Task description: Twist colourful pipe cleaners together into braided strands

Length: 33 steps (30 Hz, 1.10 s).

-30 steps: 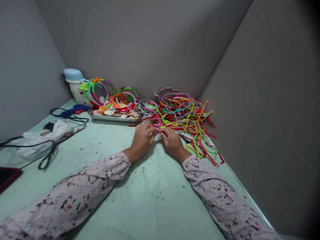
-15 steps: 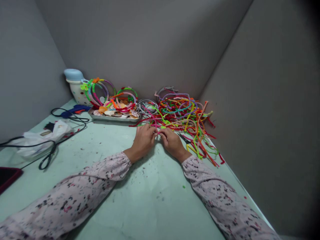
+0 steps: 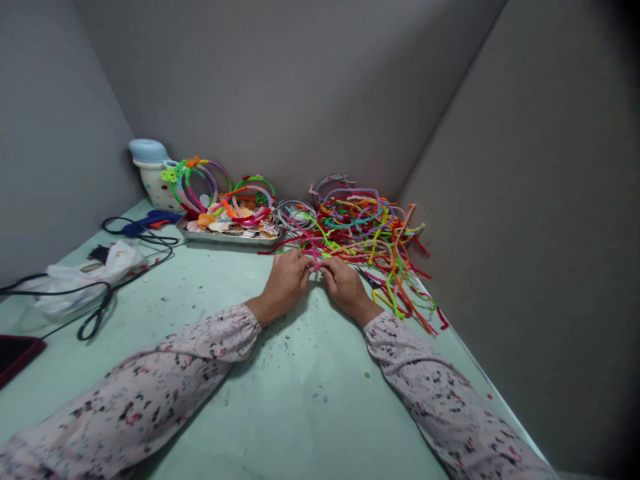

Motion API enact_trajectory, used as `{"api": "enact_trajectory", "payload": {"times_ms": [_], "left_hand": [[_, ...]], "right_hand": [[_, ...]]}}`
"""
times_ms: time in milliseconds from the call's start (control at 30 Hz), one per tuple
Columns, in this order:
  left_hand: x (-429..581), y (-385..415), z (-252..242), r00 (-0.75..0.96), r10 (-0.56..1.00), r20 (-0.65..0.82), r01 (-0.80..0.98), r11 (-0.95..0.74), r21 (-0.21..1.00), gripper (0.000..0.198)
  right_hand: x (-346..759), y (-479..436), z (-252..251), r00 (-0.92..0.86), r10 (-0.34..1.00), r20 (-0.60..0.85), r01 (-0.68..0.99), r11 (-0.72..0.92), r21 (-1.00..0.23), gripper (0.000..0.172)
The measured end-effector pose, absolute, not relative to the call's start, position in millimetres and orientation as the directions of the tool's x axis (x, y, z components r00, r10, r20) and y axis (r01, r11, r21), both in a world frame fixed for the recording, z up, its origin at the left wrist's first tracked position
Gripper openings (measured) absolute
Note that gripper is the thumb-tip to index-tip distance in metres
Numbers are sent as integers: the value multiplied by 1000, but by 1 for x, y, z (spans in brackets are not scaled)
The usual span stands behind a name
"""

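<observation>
The left hand (image 3: 286, 281) and the right hand (image 3: 346, 285) are positioned at the centre of the frame, fingertips close together above a pale green table surface (image 3: 300, 413). Both hands grasp one thin, fuzzy, magenta pipe cleaner (image 3: 315, 255) in a thumb-and-finger pinch; the exact contact of each fingertip is too small to resolve. The pipe cleaner is located at the centre of the frame, between the two hands, with one length rising from the pinch toward the upper centre. Each forearm is covered by a pale pink, dark-flecked fabric sleeve (image 3: 170, 380), gathered at the wrist. A tangled pile of multicoloured fuzzy pipe cleaners (image 3: 370, 217) occupies the area right of upper centre, directly behind the right hand. Scissors with dark blades (image 3: 369, 278) lie just beside the right hand, partly under loose strands. Coiled grey wire-like loops (image 3: 295, 215) lie at upper centre, between the pile and a shallow rectangular metal tray (image 3: 227, 238). The tray holds shell-like flat pieces (image 3: 219, 227) and multicoloured fuzzy rings (image 3: 254, 180). Behind the tray, at upper left, stands a white spotted container with a light blue top (image 3: 153, 177). A white translucent plastic bag (image 3: 75, 283) and a looped black cable (image 3: 106, 297) lie at the left of the frame.
</observation>
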State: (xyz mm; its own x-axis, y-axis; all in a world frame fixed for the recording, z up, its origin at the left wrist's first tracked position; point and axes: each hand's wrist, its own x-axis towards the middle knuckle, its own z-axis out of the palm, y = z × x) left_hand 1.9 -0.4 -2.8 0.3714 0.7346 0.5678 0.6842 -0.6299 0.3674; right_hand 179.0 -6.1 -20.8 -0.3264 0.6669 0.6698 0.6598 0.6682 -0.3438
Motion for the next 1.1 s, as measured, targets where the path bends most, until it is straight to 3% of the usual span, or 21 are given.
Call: {"api": "enact_trajectory", "payload": {"times_ms": [633,900,1100], "left_hand": [[3,1,-3,415,783,463,725,-592,351,18],[2,0,0,384,797,466,676,-586,447,19],[2,0,0,382,797,467,676,-586,447,20]], "right_hand": [[179,-8,-23,-373,690,620,685,656,-317,16],[179,-8,-18,-366,676,640,622,689,-372,13],[180,-10,-18,-405,682,609,591,704,-395,17]]}}
